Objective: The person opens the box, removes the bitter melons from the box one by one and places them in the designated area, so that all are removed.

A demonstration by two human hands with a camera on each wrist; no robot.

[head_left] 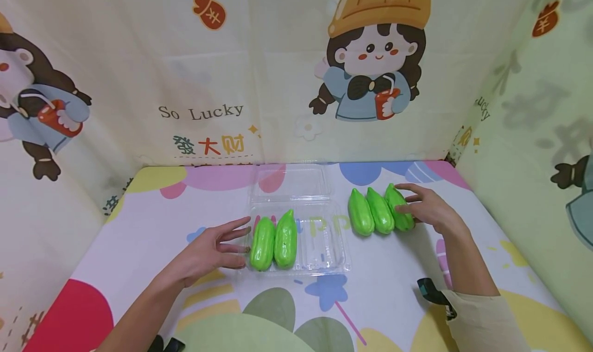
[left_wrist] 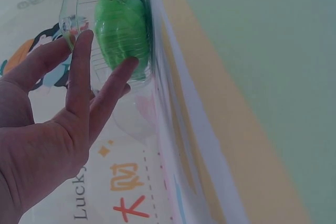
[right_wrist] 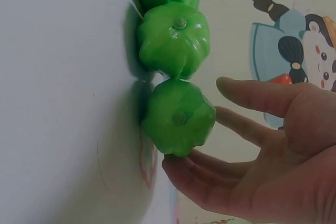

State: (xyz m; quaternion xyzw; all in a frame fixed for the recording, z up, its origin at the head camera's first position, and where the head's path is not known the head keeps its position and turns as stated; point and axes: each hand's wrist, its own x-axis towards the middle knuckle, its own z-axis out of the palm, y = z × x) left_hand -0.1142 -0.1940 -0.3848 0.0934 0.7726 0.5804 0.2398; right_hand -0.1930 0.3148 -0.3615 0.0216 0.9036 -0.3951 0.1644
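Two green toy gourds, a left one (head_left: 262, 244) and a right one (head_left: 285, 239), lie side by side in the left half of a clear plastic clamshell box (head_left: 324, 267) with its lid (head_left: 292, 182) folded back. At the box's left wall is my left hand (head_left: 220, 246), fingers spread and fairly straight, the tips at the rim. To the right, three similar gourds form a row on the table. Around the rightmost gourd (right_wrist: 178, 119) reaches my right hand (head_left: 428, 208). In the right wrist view its fingers (right_wrist: 197, 174) meet the gourd's side while the thumb stands apart.
The middle gourd (head_left: 381, 211) and the left gourd of the row (head_left: 361, 213) lie close beside the rightmost one. A patterned cloth covers the table (head_left: 384, 290). Printed curtains (head_left: 278, 74) rise behind and at both sides.
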